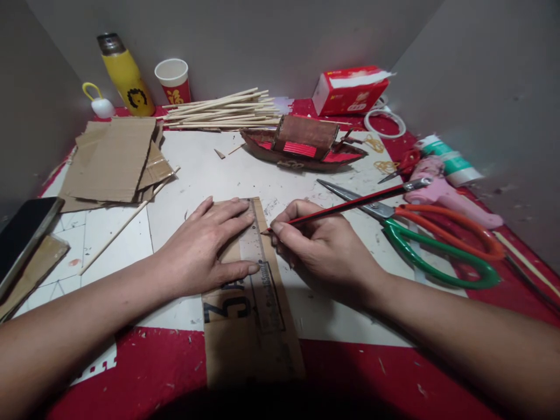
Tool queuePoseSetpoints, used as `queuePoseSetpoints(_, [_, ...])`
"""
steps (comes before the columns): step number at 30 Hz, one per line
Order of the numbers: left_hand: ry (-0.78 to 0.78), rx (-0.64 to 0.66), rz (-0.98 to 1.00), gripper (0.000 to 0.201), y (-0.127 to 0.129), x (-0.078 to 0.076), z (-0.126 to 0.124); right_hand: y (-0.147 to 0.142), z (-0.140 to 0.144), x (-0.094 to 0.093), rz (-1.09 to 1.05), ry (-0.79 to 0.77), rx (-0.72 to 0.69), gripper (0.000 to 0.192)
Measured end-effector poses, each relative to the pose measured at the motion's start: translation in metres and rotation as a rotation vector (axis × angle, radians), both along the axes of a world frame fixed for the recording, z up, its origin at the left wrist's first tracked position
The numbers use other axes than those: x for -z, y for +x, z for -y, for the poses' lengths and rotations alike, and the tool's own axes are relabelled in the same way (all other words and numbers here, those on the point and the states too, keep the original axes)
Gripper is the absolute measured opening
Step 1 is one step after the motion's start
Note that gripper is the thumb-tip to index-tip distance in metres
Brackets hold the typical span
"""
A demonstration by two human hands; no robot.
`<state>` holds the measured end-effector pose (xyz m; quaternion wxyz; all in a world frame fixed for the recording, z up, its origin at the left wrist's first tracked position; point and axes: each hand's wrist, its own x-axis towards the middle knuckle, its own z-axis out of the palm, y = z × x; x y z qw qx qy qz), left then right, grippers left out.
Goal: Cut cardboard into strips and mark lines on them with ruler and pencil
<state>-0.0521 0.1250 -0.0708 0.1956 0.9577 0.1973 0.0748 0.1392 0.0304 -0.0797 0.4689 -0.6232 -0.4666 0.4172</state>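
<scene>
Cluttered as your red-and-white table is, the brown cardboard strip (251,326) at its near edge could skid if your flat, open left hand (205,248) eases off the clear plastic ruler (262,274), throwing crooked whatever line your right hand (319,245), fingers pinched round the red-and-black pencil (345,205), draws.

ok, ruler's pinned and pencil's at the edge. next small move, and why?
Probably draw the pencil toward the body along the ruler's right edge. The left hand presses the clear ruler flat on the cardboard strip, and the right hand has the tip right at the ruler's edge near its far end, so most of the edge lies nearer the body.
</scene>
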Motion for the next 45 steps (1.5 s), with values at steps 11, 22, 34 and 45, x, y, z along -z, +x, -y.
queuePoseSetpoints(11, [0.006, -0.003, -0.023, 0.071, 0.0002, -0.0015, 0.0010, -0.0002, 0.0019, -0.0017, 0.058, -0.020, 0.042, 0.015])
queuePoseSetpoints(22, [0.038, 0.017, -0.011, 0.072, 0.0007, 0.0002, -0.0004, -0.0016, 0.0010, -0.0025, 0.109, 0.017, 0.018, 0.014])
queuePoseSetpoints(34, [0.039, 0.012, -0.019, 0.072, 0.0002, -0.0006, 0.0004, -0.0023, 0.0025, -0.0051, 0.163, 0.013, 0.058, 0.014])
queuePoseSetpoints(45, [0.044, 0.023, -0.017, 0.071, -0.0007, -0.0008, -0.0006, -0.0003, 0.0024, -0.0020, 0.228, 0.051, 0.055, 0.015])
